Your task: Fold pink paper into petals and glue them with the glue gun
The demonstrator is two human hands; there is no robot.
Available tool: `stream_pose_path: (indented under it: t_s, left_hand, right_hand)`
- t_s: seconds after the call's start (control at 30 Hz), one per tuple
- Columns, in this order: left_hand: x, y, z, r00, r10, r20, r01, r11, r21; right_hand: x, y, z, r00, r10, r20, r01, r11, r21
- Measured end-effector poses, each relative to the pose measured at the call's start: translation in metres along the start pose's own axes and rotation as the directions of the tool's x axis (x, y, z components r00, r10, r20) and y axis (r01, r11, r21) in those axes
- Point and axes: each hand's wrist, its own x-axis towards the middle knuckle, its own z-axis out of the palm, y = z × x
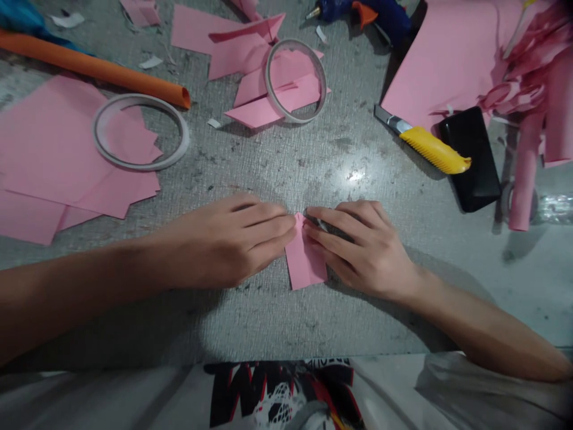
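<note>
A small pink piece of paper (305, 263) lies on the grey table in front of me, its far end folded in to a narrow point. My left hand (244, 239) has its fingers pressed together on the paper's left edge near that point. From the other side, my right hand (364, 245) bears on the top and right edge with bent fingertips. Both hands are closed on the paper at the folded end. The thumbs are mostly hidden beneath the hands.
Pink sheets (49, 149) and a tape roll (141, 131) lie left, beside an orange paper tube (98, 68). Folded pink pieces (250, 77) sit under another tape roll (325, 83). A yellow cutter (432, 149) rests against a black phone-like object (474, 179). A blue glue gun (385, 18) lies behind.
</note>
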Motion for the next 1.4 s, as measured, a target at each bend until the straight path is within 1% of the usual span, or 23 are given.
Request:
stream_pose_path:
  t_s: [0.2, 0.4, 0.5, 0.63, 0.8, 1.07, 1.23, 1.4]
  left_hand:
    - [-0.0012, 0.0007, 0.0008, 1.000, -0.017, 0.006, 0.017, 1.000, 0.020]
    - [-0.0017, 0.0018, 0.0008, 0.998, -0.052, 0.019, 0.052, 0.998, -0.024]
    - [-0.0013, 0.0018, 0.0017, 0.999, -0.048, 0.025, 0.048, 0.999, -0.011]
    - [-0.0001, 0.0023, 0.0016, 0.997, -0.070, 0.023, 0.071, 0.997, -0.017]
    - [0.0006, 0.0022, 0.0001, 0.999, -0.047, 0.014, 0.048, 0.999, -0.005]
    - [0.0000, 0.0015, 0.0010, 1.000, -0.031, -0.002, 0.031, 1.000, 0.006]
    - [0.0008, 0.0028, -0.0060, 0.998, -0.038, 0.050, 0.037, 0.999, 0.011]
    - [0.0000, 0.0014, -0.0044, 1.000, -0.018, 0.022, 0.017, 0.999, 0.044]
  right_hand:
    - [-0.0002, 0.0003, -0.0005, 1.000, -0.003, 0.019, 0.003, 1.000, 0.002]
    - [-0.0008, 0.0006, 0.0000, 1.000, -0.006, 0.017, 0.006, 1.000, -0.001]
    - [-0.0010, 0.0006, -0.0002, 1.000, -0.006, 0.020, 0.006, 1.000, 0.001]
    - [-0.0006, 0.0000, -0.0005, 1.000, -0.006, 0.017, 0.006, 1.000, 0.000]
    - [-0.0007, -0.0006, 0.0009, 1.000, -0.027, 0.012, 0.027, 1.000, 0.014]
    - [-0.0011, -0.0010, 0.0004, 0.995, -0.094, 0.026, 0.095, 0.995, -0.036]
    - [0.0010, -0.0043, -0.0039, 0.995, -0.088, 0.036, 0.090, 0.995, -0.031]
    - [0.0000, -0.0055, -0.0074, 0.991, -0.135, 0.003, 0.134, 0.985, -0.107]
